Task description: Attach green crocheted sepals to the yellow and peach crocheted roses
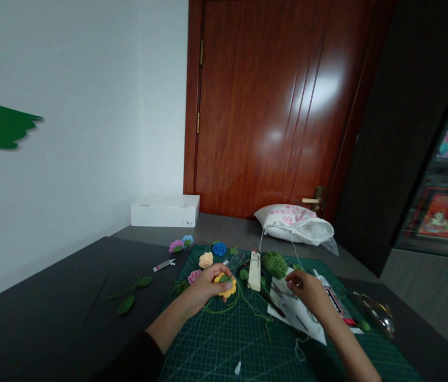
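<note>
My left hand is closed on a yellow crochet flower with a green middle, held over the green cutting mat. Green yarn trails below and to the right of it. My right hand hovers above a white sheet at the right, its fingers bent together; whatever may be between them is too small to make out. Beneath that hand lie scissors, partly covered. Just behind it sits a ball of green yarn. A pale card strip lies between the hands.
Crochet flowers in cream, blue and pink lie behind my left hand. Green leaves and a small tube are on the left. A white box and a stuffed white bag stand at the back. A small white cap lies in front.
</note>
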Available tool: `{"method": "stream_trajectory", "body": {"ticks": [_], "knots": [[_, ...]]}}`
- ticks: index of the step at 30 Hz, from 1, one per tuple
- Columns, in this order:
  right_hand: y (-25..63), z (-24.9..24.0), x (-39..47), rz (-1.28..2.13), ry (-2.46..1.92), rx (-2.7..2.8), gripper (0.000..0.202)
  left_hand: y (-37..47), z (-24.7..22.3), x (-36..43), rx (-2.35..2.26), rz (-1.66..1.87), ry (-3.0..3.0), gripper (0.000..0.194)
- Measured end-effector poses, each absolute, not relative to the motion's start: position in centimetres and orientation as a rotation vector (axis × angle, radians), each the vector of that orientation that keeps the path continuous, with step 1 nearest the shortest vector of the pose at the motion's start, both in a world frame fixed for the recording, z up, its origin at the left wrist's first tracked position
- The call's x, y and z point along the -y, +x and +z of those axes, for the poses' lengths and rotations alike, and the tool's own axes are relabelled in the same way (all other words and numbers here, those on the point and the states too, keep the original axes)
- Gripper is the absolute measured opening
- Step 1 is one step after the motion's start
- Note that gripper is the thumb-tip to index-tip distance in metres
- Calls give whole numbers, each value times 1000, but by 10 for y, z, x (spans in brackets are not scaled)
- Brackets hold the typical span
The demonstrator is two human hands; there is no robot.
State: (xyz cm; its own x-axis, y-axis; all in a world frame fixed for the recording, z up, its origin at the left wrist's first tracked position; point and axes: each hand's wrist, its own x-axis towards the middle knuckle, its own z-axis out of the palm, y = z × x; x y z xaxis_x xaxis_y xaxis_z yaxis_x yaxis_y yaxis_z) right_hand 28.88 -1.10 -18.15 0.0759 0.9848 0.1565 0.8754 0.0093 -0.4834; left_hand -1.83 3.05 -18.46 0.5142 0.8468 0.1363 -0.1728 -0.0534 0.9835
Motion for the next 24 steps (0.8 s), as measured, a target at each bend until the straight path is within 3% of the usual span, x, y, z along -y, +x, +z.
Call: {"method": "stream_trajectory", "body": {"ticks": [8, 13, 20, 24], "knots": [[282, -204, 15, 110, -2079, 1989, 29, -21, -179, -25, -478, 949, 1341, 47], [279, -208, 12, 52, -2110, 1966, 11, -21, -176, -22, -407, 942, 1329, 45], [313, -176, 22, 224, -1794, 1915, 8, -20, -182, -26, -467, 1009, 1327, 45], [286, -161, 29, 452, -1446, 1912, 21, -18, -183, -28, -501, 1055, 1328, 44]]}}
